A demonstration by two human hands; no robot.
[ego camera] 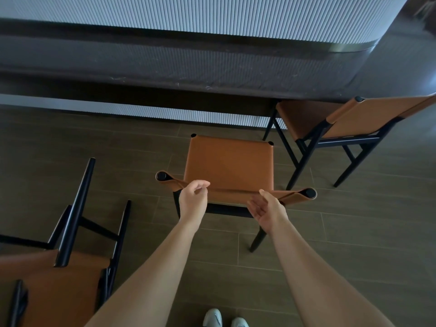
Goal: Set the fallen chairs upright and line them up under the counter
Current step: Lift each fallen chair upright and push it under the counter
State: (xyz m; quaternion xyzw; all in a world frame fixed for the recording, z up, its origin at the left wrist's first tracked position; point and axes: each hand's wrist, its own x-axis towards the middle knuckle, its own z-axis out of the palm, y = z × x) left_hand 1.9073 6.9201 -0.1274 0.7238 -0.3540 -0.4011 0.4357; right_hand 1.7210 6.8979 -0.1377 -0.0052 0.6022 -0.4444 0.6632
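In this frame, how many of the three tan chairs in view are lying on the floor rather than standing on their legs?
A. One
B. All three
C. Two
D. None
A. Only the chair at lower left lies tipped with its black legs sticking up; the middle chair stands upright by the left hand and right hand, and the right chair stands at the counter.
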